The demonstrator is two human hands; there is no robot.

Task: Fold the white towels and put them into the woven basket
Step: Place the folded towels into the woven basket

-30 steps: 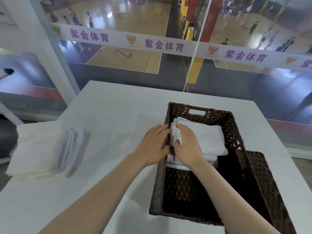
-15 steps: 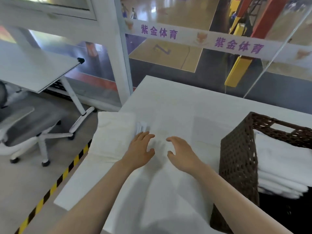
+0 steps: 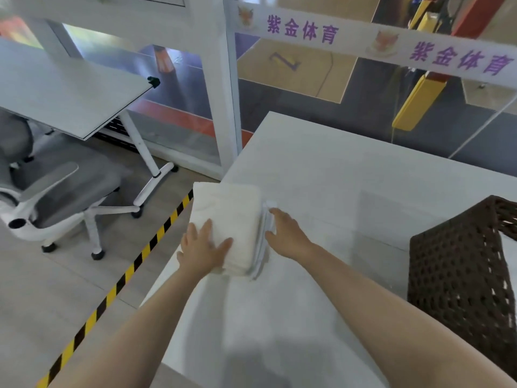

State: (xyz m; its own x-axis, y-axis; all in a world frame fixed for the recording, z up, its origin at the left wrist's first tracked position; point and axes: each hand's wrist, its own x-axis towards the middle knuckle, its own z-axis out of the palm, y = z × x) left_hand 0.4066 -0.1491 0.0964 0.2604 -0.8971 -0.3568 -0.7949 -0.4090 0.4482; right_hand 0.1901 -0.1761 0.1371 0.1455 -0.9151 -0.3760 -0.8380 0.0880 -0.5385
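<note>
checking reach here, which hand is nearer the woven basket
Right. The right hand is at the right edge of the towel stack, on the woven basket's side; the left hand rests on the stack's near left part, farther away.

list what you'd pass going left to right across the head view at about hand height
grey office chair → black-and-yellow floor tape → left hand → stack of white towels → right hand → bare white table → woven basket

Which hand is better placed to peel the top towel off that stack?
Probably the right hand: its fingers touch the towel stack at its layered edge. The left hand lies flat on top, better for steadying.
</note>
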